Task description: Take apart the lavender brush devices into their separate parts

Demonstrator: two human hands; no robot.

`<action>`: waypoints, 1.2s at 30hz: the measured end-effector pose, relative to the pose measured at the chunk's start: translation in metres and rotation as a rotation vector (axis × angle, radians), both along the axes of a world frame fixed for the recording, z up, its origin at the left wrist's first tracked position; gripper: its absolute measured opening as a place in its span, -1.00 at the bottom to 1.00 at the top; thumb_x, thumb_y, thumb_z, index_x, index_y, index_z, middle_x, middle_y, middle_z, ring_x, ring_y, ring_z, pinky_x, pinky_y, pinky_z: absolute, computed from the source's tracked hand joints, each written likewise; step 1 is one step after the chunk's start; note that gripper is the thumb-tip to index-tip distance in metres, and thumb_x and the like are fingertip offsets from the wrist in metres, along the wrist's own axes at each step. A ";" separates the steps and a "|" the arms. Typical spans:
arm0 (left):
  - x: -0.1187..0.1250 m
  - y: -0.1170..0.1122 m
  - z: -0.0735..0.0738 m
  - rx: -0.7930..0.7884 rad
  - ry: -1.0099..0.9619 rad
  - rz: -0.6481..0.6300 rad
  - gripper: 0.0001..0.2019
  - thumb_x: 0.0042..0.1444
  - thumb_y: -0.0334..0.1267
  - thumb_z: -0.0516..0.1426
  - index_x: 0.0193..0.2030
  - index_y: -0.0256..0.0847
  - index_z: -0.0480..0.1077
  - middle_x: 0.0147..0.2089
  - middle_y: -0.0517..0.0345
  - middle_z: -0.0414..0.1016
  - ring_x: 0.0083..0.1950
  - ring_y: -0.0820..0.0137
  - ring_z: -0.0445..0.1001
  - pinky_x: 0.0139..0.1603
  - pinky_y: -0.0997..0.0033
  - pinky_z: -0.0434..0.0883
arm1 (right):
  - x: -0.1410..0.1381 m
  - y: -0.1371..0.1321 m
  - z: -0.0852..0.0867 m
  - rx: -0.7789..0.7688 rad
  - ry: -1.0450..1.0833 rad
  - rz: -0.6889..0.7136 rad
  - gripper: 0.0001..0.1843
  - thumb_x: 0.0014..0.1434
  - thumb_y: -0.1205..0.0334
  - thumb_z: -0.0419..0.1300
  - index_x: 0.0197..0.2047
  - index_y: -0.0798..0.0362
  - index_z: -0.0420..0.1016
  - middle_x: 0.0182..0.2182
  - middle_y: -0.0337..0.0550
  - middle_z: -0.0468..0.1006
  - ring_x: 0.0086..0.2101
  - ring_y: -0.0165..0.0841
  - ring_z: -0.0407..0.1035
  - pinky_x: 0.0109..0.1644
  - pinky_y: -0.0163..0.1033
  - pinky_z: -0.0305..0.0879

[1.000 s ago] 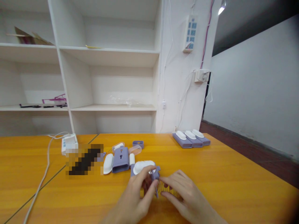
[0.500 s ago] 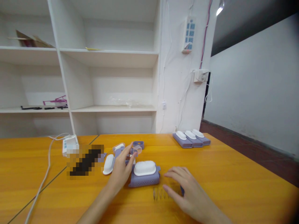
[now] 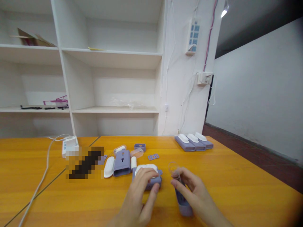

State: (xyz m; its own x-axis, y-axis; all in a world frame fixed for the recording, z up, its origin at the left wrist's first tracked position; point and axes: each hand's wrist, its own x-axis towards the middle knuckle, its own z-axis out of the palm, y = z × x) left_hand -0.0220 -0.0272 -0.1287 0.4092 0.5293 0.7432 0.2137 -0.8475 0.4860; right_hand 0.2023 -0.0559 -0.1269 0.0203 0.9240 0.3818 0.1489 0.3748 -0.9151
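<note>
My right hand (image 3: 193, 192) pinches a thin metal coil spring (image 3: 174, 166) between thumb and fingers. Under that hand is a narrow, open purple plastic piece (image 3: 185, 209), partly hidden by the fingers; whether they grip it too I cannot tell. My left hand (image 3: 140, 195) is over the front of a purple case (image 3: 155, 184) topped by a white bristled brush head (image 3: 149, 166). Its thumb and fingers are apart, and it hides much of the case. Whether the fingertips touch the case is unclear.
Behind lie a flat purple piece (image 3: 153, 156), a purple sleeve (image 3: 122, 164), a white brush head (image 3: 109, 167), a clear cover (image 3: 137, 153) and a small purple cap (image 3: 140, 147). Three purple-and-white brushes (image 3: 194, 143) stand back right. A power strip (image 3: 70, 146) with its cable lies left.
My left hand has moved from the loose parts toward me, over the purple case. My right hand has picked the spring up off the table. A flat purple piece now shows behind the case.
</note>
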 end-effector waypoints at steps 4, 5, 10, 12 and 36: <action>0.023 -0.011 -0.023 -0.232 -0.015 -0.075 -0.58 0.28 -0.29 0.13 0.25 -0.07 0.21 0.13 -0.04 0.44 0.05 0.23 0.48 0.05 0.22 0.49 | -0.006 0.006 0.001 -0.018 0.243 0.003 -0.68 0.20 -0.05 0.34 -0.21 -0.03 0.37 -0.27 -0.23 0.57 -0.15 -0.26 0.54 0.07 -0.09 0.44; 0.026 -0.010 -0.029 -0.283 0.004 -0.099 -0.44 0.21 -0.29 0.19 0.32 -0.08 0.15 0.24 -0.09 0.38 0.18 0.15 0.44 0.17 0.13 0.45 | -0.008 0.007 0.001 -0.035 0.283 0.015 -0.67 0.19 -0.04 0.35 -0.21 -0.02 0.37 -0.26 -0.20 0.60 -0.12 -0.23 0.56 0.10 -0.05 0.44; 0.029 -0.004 -0.047 -0.507 0.045 -0.098 -0.09 0.01 -0.32 0.32 0.45 -0.15 -0.02 0.44 -0.24 0.17 0.40 -0.01 0.24 0.41 -0.09 0.22 | -0.018 0.005 0.000 -0.120 0.424 0.038 -0.61 0.09 -0.02 0.44 -0.21 0.01 0.41 -0.22 -0.09 0.67 -0.07 -0.12 0.60 0.12 0.05 0.47; 0.029 -0.005 -0.045 -0.565 -0.017 -0.109 -0.12 0.00 -0.32 0.32 0.44 -0.13 0.01 0.37 -0.20 0.29 0.34 0.04 0.34 0.35 -0.02 0.30 | -0.020 0.005 0.000 -0.133 0.472 0.044 -0.60 0.07 0.00 0.46 -0.19 0.01 0.41 -0.22 -0.09 0.68 -0.06 -0.13 0.60 0.14 0.04 0.46; 0.018 -0.009 -0.028 -0.332 0.029 -0.007 -0.11 -0.16 -0.39 0.37 0.33 -0.07 0.10 0.31 -0.13 0.34 0.32 0.02 0.35 0.34 -0.05 0.33 | -0.015 0.006 -0.010 0.019 -0.166 0.086 -0.87 0.11 0.15 0.35 -0.39 0.03 0.62 -0.43 -0.21 0.51 -0.35 -0.32 0.40 -0.22 -0.22 0.30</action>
